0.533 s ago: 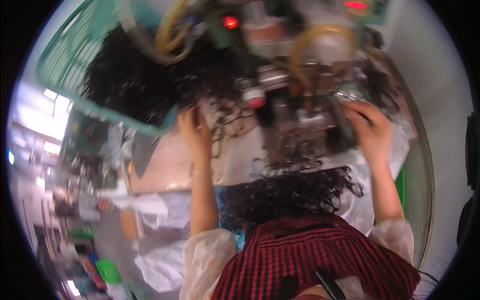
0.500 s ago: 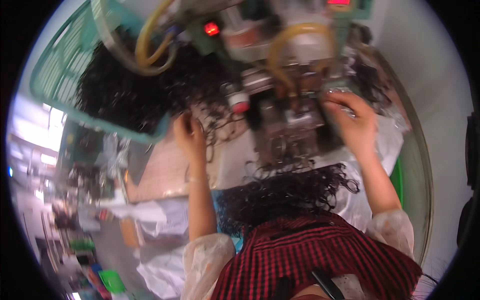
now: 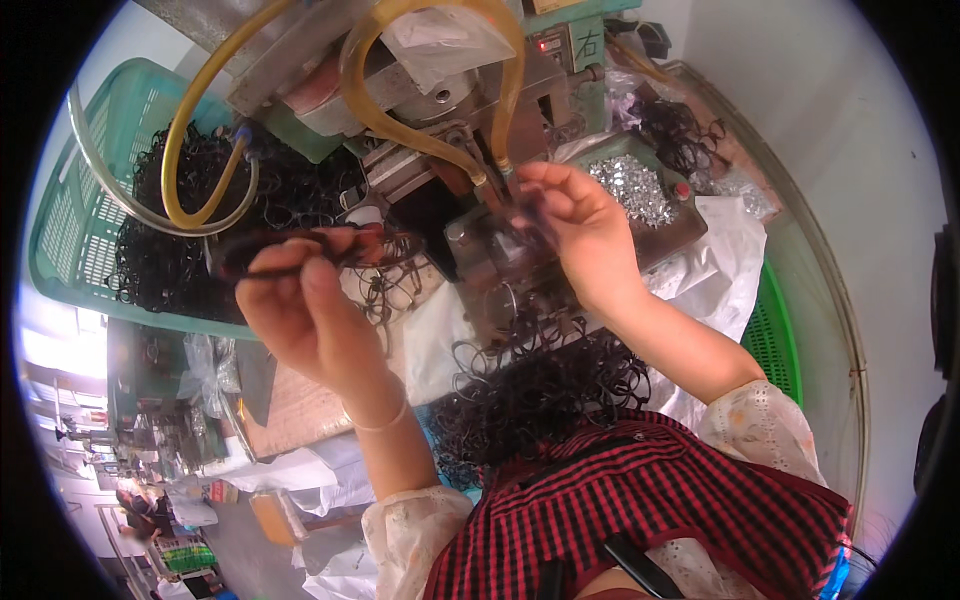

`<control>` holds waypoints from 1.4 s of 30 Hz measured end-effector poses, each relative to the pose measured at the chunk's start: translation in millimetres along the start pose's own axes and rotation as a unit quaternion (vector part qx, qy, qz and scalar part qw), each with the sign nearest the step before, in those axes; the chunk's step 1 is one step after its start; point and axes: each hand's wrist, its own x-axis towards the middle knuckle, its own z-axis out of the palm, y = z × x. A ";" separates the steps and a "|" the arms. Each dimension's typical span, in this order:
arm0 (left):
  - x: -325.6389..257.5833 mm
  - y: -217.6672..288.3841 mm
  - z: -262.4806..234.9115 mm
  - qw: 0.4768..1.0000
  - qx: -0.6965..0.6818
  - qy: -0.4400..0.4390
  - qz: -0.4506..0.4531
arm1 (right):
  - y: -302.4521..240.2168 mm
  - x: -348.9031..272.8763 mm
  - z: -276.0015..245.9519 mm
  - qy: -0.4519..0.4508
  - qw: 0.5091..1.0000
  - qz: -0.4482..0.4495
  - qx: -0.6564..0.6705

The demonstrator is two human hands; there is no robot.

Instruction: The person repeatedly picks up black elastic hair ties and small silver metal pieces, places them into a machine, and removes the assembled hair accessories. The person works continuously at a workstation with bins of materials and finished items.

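My left hand (image 3: 305, 310) is raised and pinches a stretched black elastic band (image 3: 300, 250) between its fingers. My right hand (image 3: 580, 225) grips the other part of a thin black band right at the small metal press machine (image 3: 480, 170), close to the end of a yellow hose (image 3: 440, 100). Many loose black elastic loops (image 3: 540, 385) lie piled on the white sheet below the machine, just in front of my red checked apron (image 3: 650, 510).
A green plastic basket (image 3: 90, 190) full of black loops stands at the left. A tray of small shiny metal clips (image 3: 635, 190) sits right of the machine. A green basket (image 3: 775, 330) and a metal rim are at the far right. Shelves and clutter lie below left.
Both hands lifted off the table. The left hand rose with a band stretched in its fingers; the right hand moved left to the machine's head. The view tilted closer to the machine.
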 end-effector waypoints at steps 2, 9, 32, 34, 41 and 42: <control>2.1 1.9 -1.2 1.000 -0.008 0.009 -0.004 | -10.3 -11.1 8.1 0.025 0.999 0.002 -0.023; -34.8 39.6 21.5 0.991 0.045 -0.039 -0.120 | -25.6 6.2 -89.8 0.045 0.700 -0.230 -0.674; -27.2 16.5 55.3 0.964 0.101 -0.156 -0.190 | 11.2 33.1 -136.4 0.118 0.750 -0.169 -0.628; -26.3 42.8 46.7 0.960 -0.046 -0.166 -0.219 | 9.1 32.3 -136.6 0.129 0.769 -0.150 -0.608; -26.7 4.6 63.9 0.976 0.126 -0.135 -0.117 | -0.8 36.0 -128.4 0.155 0.828 -0.116 -0.527; -25.2 3.4 64.5 0.976 0.131 -0.131 -0.112 | -0.5 37.6 -130.4 0.156 0.839 -0.113 -0.509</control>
